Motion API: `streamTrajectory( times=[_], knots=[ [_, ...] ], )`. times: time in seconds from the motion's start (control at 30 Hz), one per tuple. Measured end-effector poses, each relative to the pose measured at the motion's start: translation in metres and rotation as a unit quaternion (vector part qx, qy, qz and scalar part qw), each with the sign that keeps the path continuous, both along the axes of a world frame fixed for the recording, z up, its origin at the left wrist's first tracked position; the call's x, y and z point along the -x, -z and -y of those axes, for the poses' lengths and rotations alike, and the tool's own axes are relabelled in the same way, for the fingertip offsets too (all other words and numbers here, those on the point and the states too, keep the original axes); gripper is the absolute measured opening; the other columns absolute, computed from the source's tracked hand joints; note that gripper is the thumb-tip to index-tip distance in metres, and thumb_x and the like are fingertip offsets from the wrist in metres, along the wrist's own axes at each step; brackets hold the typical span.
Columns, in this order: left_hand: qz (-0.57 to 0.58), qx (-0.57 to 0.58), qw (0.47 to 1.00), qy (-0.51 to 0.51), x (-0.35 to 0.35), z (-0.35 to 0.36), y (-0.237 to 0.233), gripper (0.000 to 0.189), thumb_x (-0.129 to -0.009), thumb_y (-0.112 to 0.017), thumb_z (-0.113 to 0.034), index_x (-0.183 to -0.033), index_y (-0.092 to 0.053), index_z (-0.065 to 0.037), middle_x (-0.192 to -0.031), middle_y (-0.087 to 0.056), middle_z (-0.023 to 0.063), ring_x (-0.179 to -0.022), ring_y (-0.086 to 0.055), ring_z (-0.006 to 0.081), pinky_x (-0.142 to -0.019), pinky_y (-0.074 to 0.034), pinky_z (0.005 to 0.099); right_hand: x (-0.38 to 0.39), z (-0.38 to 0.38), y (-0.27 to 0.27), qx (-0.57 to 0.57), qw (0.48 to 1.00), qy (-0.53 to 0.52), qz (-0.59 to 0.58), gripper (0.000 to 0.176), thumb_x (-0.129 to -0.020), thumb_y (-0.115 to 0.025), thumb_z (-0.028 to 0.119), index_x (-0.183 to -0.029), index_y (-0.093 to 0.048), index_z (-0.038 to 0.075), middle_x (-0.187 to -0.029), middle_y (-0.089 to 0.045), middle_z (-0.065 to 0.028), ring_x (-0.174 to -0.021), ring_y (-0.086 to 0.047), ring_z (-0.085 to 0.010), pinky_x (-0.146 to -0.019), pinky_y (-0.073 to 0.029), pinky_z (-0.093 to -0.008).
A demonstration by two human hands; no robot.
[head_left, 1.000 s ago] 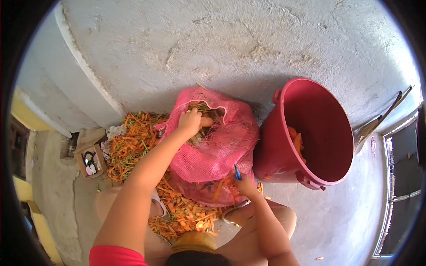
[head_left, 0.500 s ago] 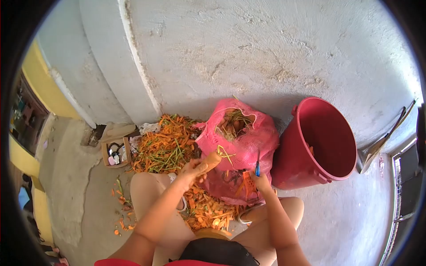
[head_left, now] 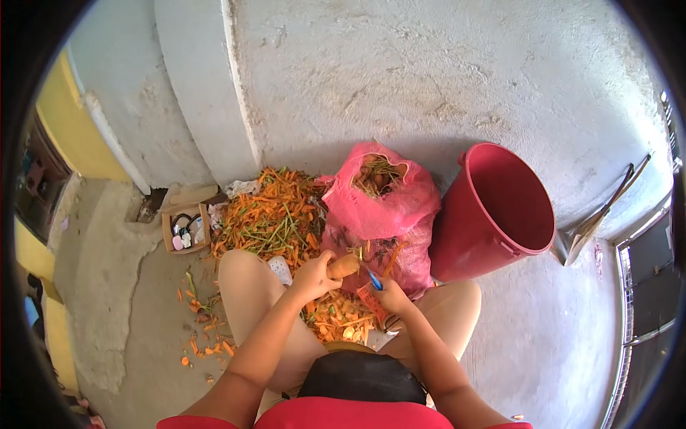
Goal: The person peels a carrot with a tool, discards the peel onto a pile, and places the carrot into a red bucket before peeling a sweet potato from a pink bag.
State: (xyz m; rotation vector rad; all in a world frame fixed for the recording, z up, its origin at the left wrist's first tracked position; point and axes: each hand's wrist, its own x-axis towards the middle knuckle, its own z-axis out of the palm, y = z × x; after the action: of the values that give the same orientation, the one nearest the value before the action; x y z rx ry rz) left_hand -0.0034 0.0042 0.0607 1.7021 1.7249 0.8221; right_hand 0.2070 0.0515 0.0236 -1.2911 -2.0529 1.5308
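Carrot (head_left: pixel 344 267) gripped in left hand (head_left: pixel 313 276), blue peeler (head_left: pixel 374 279) in right hand (head_left: pixel 390 295); pink sack (head_left: pixel 382 211) ahead, bucket (head_left: pixel 500 214) beside.

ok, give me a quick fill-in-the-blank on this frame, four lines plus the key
1. The left hand grips a ____.
2. The tool in the right hand has a ____ handle.
3. The mesh sack is ____ in colour.
4. The bucket stands to the person's ____ of the sack.

Missing words: carrot; blue; pink; right.
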Motion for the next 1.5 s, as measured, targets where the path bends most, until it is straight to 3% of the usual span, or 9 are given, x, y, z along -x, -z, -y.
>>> streamTrajectory(
  times=[0.1, 0.3, 0.4, 0.6, 0.73, 0.9, 1.03, 1.4, 1.5],
  knots=[
    [0.006, -0.013, 1.0, -0.003, -0.001, 0.007, -0.002, 0.041, -0.061, -0.066, -0.022, -0.092, -0.047, -0.002, -0.078, -0.056, 0.018, -0.073, -0.055, 0.0317, -0.061, -0.042, 0.0373, 0.004, 0.011, -0.004, 0.01, 0.999, 0.01, 0.032, 0.023, -0.077, -0.051, 0.023, -0.079, -0.051, 0.0, -0.055, -0.043, -0.0084, -0.052, -0.042, -0.0164, -0.053, -0.037, -0.0312],
    [0.021, -0.026, 0.998, 0.049, -0.001, 0.015, -0.007, 0.043, -0.06, -0.068, -0.021, -0.094, -0.051, -0.002, -0.076, -0.058, 0.0162, -0.07, -0.056, 0.0311, -0.061, -0.043, 0.0349, 0.005, 0.013, 0.022, 0.035, 0.999, -0.006, 0.02, 0.023, -0.079, -0.052, 0.023, -0.073, -0.054, 0.0, -0.055, -0.041, -0.0009, -0.053, -0.037, -0.009, -0.05, -0.035, -0.028],
    [0.041, -0.068, 0.996, 0.052, 0.003, 0.015, 0.006, 0.043, -0.06, -0.069, -0.018, -0.096, -0.051, -0.002, -0.079, -0.059, 0.0137, -0.071, -0.057, 0.0272, -0.064, -0.044, 0.0322, 0.003, 0.003, 0.072, 0.009, 0.999, -0.003, 0.033, 0.025, -0.076, -0.05, 0.024, -0.085, -0.055, 0.001, -0.056, -0.049, -0.0115, -0.05, -0.044, -0.0199, -0.053, -0.038, -0.0341],
    [0.292, -0.056, 0.955, 0.011, -0.015, 0.012, -0.008, 0.046, -0.065, -0.069, -0.021, -0.102, -0.049, -0.002, -0.091, -0.055, 0.008, -0.082, -0.052, 0.0147, -0.072, -0.04, 0.0276, 0.0, 0.005, 0.099, 0.059, 0.975, -0.035, 0.21, 0.022, -0.075, -0.049, 0.021, -0.083, -0.058, 0.003, -0.066, -0.056, -0.0201, -0.062, -0.055, -0.0309, -0.055, -0.038, -0.0392],
    [0.389, 0.003, 0.921, -0.019, -0.007, 0.009, 0.005, 0.05, -0.067, -0.068, -0.025, -0.105, -0.046, 0.0, -0.095, -0.051, 0.0083, -0.087, -0.049, 0.0152, -0.073, -0.039, 0.0277, 0.003, 0.005, 0.115, -0.001, 0.992, 0.017, 0.122, 0.026, -0.076, -0.053, 0.025, -0.086, -0.058, 0.002, -0.061, -0.054, -0.0141, -0.052, -0.05, -0.0215, -0.053, -0.039, -0.0333],
    [-0.049, -0.088, 0.995, -0.006, 0.002, 0.006, 0.01, 0.053, -0.064, -0.068, -0.025, -0.107, -0.044, -0.006, -0.087, -0.056, 0.0124, -0.073, -0.057, 0.0263, -0.06, -0.043, 0.0346, 0.012, -0.001, 0.054, 0.02, 0.994, 0.093, 0.061, 0.03, -0.079, -0.05, 0.026, -0.068, -0.05, -0.002, -0.051, -0.045, -0.0113, -0.047, -0.043, -0.0192, -0.048, -0.035, -0.0351],
    [-0.155, -0.035, 0.986, -0.052, 0.002, 0.006, 0.016, 0.04, -0.058, -0.067, -0.017, -0.092, -0.048, -0.005, -0.086, -0.056, 0.0121, -0.072, -0.055, 0.0295, -0.059, -0.044, 0.0367, 0.012, 0.011, 0.041, 0.07, 0.995, 0.067, 0.018, 0.03, -0.08, -0.05, 0.025, -0.065, -0.046, -0.001, -0.05, -0.04, -0.0055, -0.046, -0.038, -0.0135, -0.046, -0.033, -0.033],
    [-0.147, -0.124, 0.981, -0.037, -0.008, 0.003, 0.013, 0.034, -0.057, -0.066, -0.011, -0.087, -0.051, -0.007, -0.084, -0.053, 0.0076, -0.069, -0.055, 0.0275, -0.056, -0.044, 0.0346, 0.024, 0.018, 0.048, 0.104, 0.992, 0.065, 0.007, 0.026, -0.078, -0.052, 0.023, -0.065, -0.048, 0.0, -0.05, -0.041, -0.0055, -0.045, -0.039, -0.0134, -0.044, -0.033, -0.0319],
    [-0.056, -0.208, 0.976, -0.015, -0.02, 0.005, 0.0, 0.033, -0.056, -0.068, -0.012, -0.085, -0.052, -0.008, -0.079, -0.054, 0.0079, -0.067, -0.054, 0.0285, -0.056, -0.044, 0.0352, 0.005, -0.002, 0.159, 0.239, 0.968, 0.083, -0.008, 0.02, -0.077, -0.051, 0.015, -0.08, -0.055, -0.004, -0.06, -0.054, -0.0078, -0.053, -0.049, -0.0135, -0.048, -0.038, -0.0291]
  ],
)
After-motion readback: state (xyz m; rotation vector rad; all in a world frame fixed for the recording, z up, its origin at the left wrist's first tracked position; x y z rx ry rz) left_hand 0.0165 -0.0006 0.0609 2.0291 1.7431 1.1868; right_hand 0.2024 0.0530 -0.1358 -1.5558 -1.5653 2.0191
